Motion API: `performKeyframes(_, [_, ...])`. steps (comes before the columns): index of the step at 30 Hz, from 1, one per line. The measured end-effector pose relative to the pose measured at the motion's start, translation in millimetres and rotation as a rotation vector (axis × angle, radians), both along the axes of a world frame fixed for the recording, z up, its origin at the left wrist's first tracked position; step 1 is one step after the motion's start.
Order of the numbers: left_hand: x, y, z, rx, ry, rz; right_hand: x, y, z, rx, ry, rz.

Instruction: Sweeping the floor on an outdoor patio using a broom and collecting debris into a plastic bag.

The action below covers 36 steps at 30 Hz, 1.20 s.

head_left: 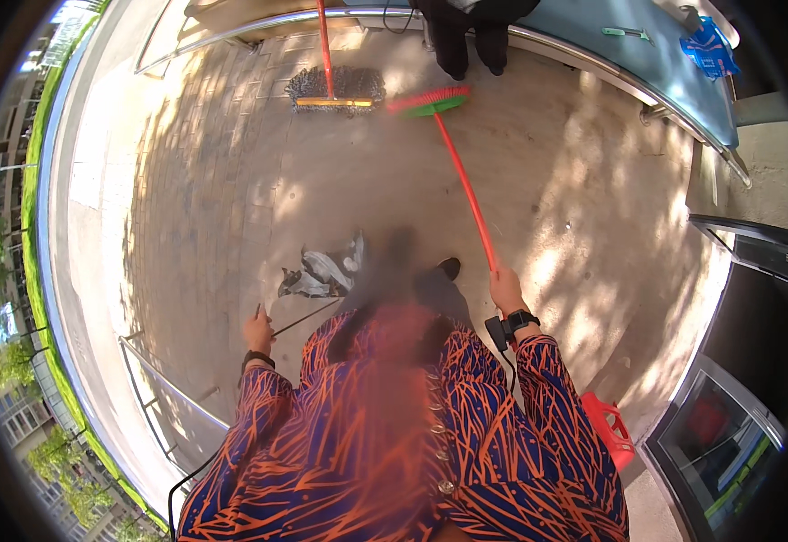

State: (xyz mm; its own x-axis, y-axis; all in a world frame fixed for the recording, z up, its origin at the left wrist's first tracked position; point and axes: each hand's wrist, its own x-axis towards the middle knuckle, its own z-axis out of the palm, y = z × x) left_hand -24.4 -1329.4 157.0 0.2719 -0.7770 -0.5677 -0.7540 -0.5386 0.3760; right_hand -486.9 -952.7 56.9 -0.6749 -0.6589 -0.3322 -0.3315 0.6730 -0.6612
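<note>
Wearing a patterned shirt [385, 434], nearest. Grasping a red-handled broom [463, 181] with right grip [507, 291] closed, head far off, presumably for reach; apparently clasping a thin dark rod [306, 318] with left grip [258, 334], near grey sheeting [321, 271].

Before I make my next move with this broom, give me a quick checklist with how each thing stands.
1. Right hand closed around the broom's red handle: ok.
2. Left hand gripping the thin dark rod: ok.
3. Broom bristles touching the ground: cannot tell from this angle.
4. Comfortable room between bristles and the other person's feet: not ok, they look close.
5. Broom apart from the grey mop: cannot tell, their ends nearly meet in view.
</note>
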Motion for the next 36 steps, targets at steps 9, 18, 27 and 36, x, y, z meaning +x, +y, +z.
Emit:
performKeyframes(9, [5.4, -47.7, -21.4, -0.091, 0.019, 0.022, 105.5, 142.1, 110.4, 0.379, -0.277, 0.003])
performKeyframes(18, [30.0, -83.3, -55.7, -0.007, 0.046, -0.069, 156.9, 68.7, 216.4, 0.230, -0.245, 0.131])
performKeyframes(27, [113.5, -92.6, -66.6, 0.004, 0.023, -0.076, 123.9, -194.9, 67.1, -0.001, -0.058, 0.392])
performKeyframes(36, [156.1, -95.8, -70.3, 0.144, 0.068, 0.069, 125.0, -347.1, 29.2, -0.065, -0.187, 0.414])
